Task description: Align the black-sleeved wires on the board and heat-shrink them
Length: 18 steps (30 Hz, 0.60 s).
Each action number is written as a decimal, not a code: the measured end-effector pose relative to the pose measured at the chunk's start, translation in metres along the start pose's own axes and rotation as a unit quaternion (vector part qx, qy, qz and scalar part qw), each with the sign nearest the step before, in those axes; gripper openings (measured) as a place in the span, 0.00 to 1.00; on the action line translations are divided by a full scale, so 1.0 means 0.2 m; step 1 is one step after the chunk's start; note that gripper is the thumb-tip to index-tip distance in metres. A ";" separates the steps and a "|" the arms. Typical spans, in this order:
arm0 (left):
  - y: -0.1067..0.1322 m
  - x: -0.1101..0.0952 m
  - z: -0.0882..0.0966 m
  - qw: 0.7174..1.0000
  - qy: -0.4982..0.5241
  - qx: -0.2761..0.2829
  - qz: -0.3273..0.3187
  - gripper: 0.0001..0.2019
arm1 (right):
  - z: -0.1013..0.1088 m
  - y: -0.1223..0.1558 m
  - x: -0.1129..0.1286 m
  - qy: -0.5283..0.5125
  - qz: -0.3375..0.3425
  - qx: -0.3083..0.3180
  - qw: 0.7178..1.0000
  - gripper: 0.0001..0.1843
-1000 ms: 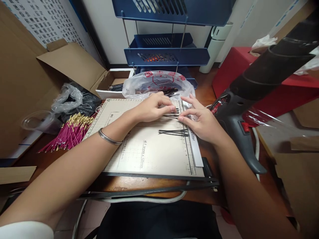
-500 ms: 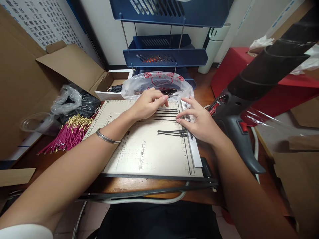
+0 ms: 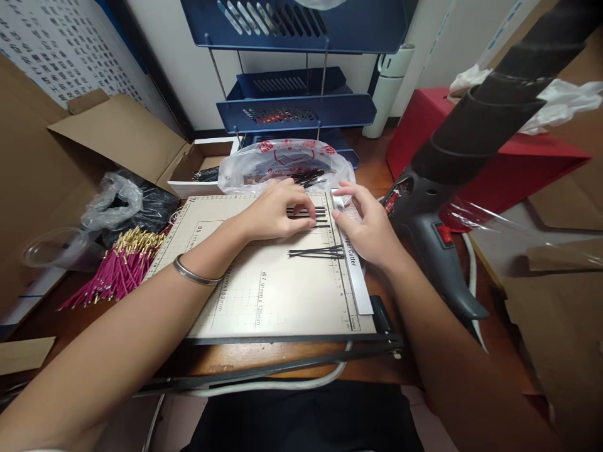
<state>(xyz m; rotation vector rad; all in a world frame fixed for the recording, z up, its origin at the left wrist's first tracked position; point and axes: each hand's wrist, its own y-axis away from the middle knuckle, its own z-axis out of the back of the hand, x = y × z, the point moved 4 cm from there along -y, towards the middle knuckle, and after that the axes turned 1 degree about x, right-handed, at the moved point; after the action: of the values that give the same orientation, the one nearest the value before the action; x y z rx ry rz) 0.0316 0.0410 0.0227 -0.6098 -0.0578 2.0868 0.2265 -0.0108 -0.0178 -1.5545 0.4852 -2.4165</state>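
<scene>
Near edge: a white cable (image 3: 301, 381) curves along the near side of the desk (image 3: 264, 359), just below the cutting board (image 3: 264, 289).
Your left arm: it reaches in from the near left, with a metal bracelet (image 3: 193, 274) on the wrist.
Cutting board: a pale gridded paper cutter lies flat in front of you, its metal ruler strip (image 3: 353, 263) running along the right side.
Near tubes: a small loose bunch of thin black tubes (image 3: 315, 252) lies on the board, its right ends touching the ruler strip, just near of both hands.
Your left hand (image 3: 273, 213): palm down on the far part of the board, fingers gently curled and pressing flat on a row of black tubes (image 3: 316, 215); it grips nothing.
Your right hand (image 3: 370, 223): it rests over the ruler strip, fingers spread and loose, fingertips at the right ends of that same row; nothing is clasped in it.
Right side: a black heat gun (image 3: 438, 251) with a red switch lies just right of your right hand.
Left side: a pile of magenta wires (image 3: 117, 267) with gold tips lies left of the board.
Far: a clear plastic bag (image 3: 282, 160) with more black tubes sits just beyond the board, a small open box (image 3: 198, 166) to its left, and a blue shelf rack (image 3: 296, 107) behind.
</scene>
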 end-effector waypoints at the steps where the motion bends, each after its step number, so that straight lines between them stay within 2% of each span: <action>1: 0.00 -0.01 0.00 1.000 -0.002 0.008 -0.001 0.11 | -0.01 -0.01 -0.03 -0.036 -0.020 -0.008 0.999 0.24; 5: -0.01 -0.02 -0.02 1.000 -0.009 0.025 -0.005 0.11 | -0.07 -0.03 -0.15 -0.150 -0.107 0.005 0.983 0.44; 9: -0.01 -0.02 -0.02 1.000 -0.014 0.024 -0.013 0.11 | -0.11 -0.04 -0.20 -0.202 -0.156 0.027 0.966 0.53; 12: -0.01 -0.02 -0.02 1.000 -0.017 0.022 -0.012 0.11 | -0.11 -0.04 -0.19 -0.212 -0.167 0.033 0.962 0.55; 18: -0.01 -0.03 -0.02 0.999 -0.022 0.025 -0.011 0.10 | -0.12 -0.03 -0.15 -0.248 -0.164 0.044 0.954 0.51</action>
<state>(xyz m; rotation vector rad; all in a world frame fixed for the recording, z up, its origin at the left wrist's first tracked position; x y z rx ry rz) 0.0377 0.0373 0.0225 -0.5314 -0.0365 2.0737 0.2172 0.0087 -0.0506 -2.2459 0.0199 -2.0868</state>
